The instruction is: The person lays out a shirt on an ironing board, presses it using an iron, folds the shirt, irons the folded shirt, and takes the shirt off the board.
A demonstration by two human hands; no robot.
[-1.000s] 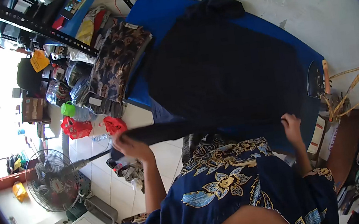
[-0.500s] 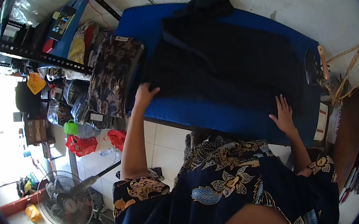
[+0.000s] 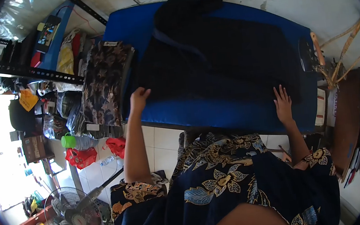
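A large black garment [image 3: 226, 54] lies spread over a blue padded ironing table [image 3: 171, 113]. Dark folds hide its exact kind; one part is doubled back toward the wall. At the garment's left end, my left hand [image 3: 138, 100] is closed, with thumb and fingers pinching its edge. Farther right, my right hand [image 3: 283, 105] rests flat on the near side of the cloth, fingers stretched out. An iron [image 3: 307, 55] with a wooden handle stands at the table's right end, beyond my right hand.
Left of the table is a stack of folded patterned cloth [image 3: 104, 83], below a metal shelf [image 3: 28, 69]. A standing fan [image 3: 74, 218] and red plastic bags [image 3: 80, 157] are at lower left. Branch-like wooden pieces [image 3: 339, 67] rise near the iron.
My left hand has gone from spread fingers to a pinch at the garment's left edge. My right hand stays flat on the cloth. The camera view has shifted slightly.
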